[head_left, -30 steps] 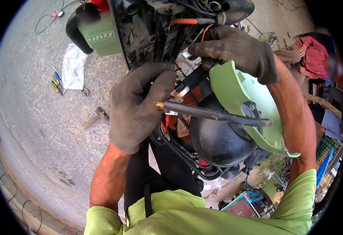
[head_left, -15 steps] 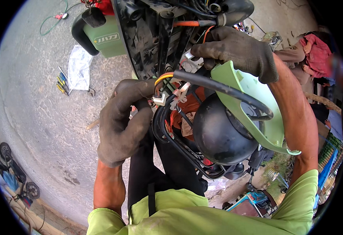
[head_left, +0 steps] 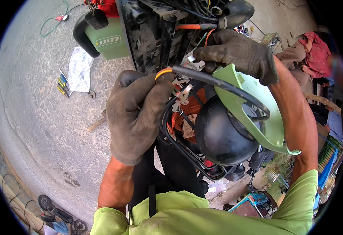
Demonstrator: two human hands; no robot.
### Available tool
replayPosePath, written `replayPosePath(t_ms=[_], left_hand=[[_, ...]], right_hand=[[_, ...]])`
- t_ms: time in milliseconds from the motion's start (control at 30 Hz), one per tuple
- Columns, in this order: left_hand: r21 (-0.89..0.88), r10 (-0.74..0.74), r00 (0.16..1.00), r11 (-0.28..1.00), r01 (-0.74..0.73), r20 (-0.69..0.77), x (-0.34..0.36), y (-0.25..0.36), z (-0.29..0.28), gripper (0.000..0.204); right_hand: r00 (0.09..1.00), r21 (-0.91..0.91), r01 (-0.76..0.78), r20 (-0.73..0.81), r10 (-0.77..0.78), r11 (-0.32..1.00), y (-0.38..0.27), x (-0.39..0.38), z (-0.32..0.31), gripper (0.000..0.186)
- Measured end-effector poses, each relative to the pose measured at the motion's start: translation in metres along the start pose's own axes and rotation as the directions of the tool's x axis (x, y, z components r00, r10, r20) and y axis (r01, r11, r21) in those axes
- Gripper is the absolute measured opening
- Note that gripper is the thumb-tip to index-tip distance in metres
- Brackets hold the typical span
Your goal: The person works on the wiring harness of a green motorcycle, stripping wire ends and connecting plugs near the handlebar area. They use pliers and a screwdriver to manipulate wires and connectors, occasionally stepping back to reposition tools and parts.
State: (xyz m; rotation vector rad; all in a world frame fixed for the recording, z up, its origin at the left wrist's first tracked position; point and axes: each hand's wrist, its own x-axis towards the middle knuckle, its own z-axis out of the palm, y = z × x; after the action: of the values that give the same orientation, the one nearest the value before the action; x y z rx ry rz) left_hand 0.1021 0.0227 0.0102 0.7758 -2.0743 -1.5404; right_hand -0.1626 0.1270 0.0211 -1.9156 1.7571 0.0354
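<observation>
Both my hands wear dark grey work gloves. My left hand (head_left: 140, 117) is closed at the end of a black sleeved cable (head_left: 222, 83). Yellow and orange wires (head_left: 163, 74) come out of that cable into my fingertips, which hide the wire connector there. My right hand (head_left: 238, 53) pinches a small white connector (head_left: 191, 58), with an orange wire beside the fingers. Below my right hand rests a light green plastic cover (head_left: 271, 117), with the cable bending down at its opening. Next to the cover is a round black housing (head_left: 222, 133) on the vehicle's frame.
Ahead are the black frame (head_left: 168, 39) and a green body panel (head_left: 112, 41). On the ground at left lie a white sheet (head_left: 80, 70), several hand tools (head_left: 62, 84) and a hammer (head_left: 96, 124). A person in red (head_left: 316, 55) sits at far right. A small scooter (head_left: 61, 215) is at lower left.
My left hand has moved right and closed over the white connector on the yellow and orange wires, which showed before. My right hand keeps its pinch, nearly unmoved.
</observation>
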Motion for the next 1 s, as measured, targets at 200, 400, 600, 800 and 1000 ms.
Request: replayPosePath(t_ms=[200,400,600,800,1000], left_hand=[[-0.328,-0.242,0.967,0.922,0.204,-0.079,-0.001,-0.005,0.014,0.024],[-0.567,-0.361,0.932,0.767,0.3,0.005,-0.002,-0.006,0.024,0.029],[-0.494,-0.312,0.95,0.827,0.269,-0.005,-0.007,-0.013,0.028,0.022],[-0.332,-0.124,0.988,0.939,0.087,-0.091,-0.005,-0.019,0.037,0.014],[-0.174,-0.018,0.996,0.985,0.002,-0.088,-0.001,-0.021,0.035,0.017]], right_hand=[[0.984,-0.157,0.134,-0.094,-0.149,0.979,0.008,-0.002,0.007,0.038],[0.998,-0.061,0.059,-0.032,-0.061,0.996,-0.002,-0.001,0.0,0.038],[1.0,0.104,-0.005,-0.001,0.006,0.995,-0.008,0.001,-0.004,0.038],[0.975,0.373,-0.213,0.141,0.171,0.903,-0.013,0.004,-0.009,0.038],[0.997,0.311,-0.068,0.048,0.055,0.948,-0.005,0.0,-0.006,0.039]])
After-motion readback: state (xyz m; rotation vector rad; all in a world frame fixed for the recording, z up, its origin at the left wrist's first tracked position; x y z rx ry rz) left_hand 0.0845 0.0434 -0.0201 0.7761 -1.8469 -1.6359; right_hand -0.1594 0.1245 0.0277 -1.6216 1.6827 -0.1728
